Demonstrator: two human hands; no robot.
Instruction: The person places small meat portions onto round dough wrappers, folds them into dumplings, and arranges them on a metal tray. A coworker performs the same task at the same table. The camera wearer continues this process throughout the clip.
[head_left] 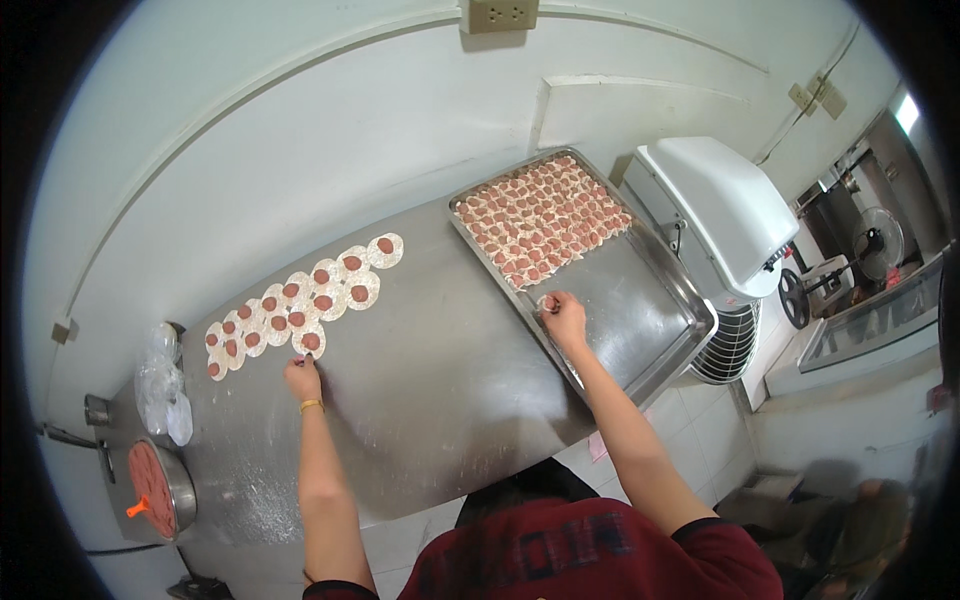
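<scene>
Round pale dumpling wrappers (272, 322), each with a dab of pink meat filling, lie in overlapping rows on the steel table (430, 400). At the near edge of the closest wrapper (310, 342), my left hand (303, 380) has its fingers closed in a pinch on the rim. My right hand (565, 320) pinches a small filled dumpling (547, 303) over the left side of a large metal tray (660, 345). Many finished dumplings (540, 215) sit in close rows across the tray's far part, their pink filling showing on top.
A metal bowl (182, 490) of pink filling with an orange-handled tool (138, 507) stands at the left end. Behind it are a clear plastic bag (160, 390) and a small metal cup (97, 410). Right of the tray stands a white mixer-like machine (715, 215) with a wire guard.
</scene>
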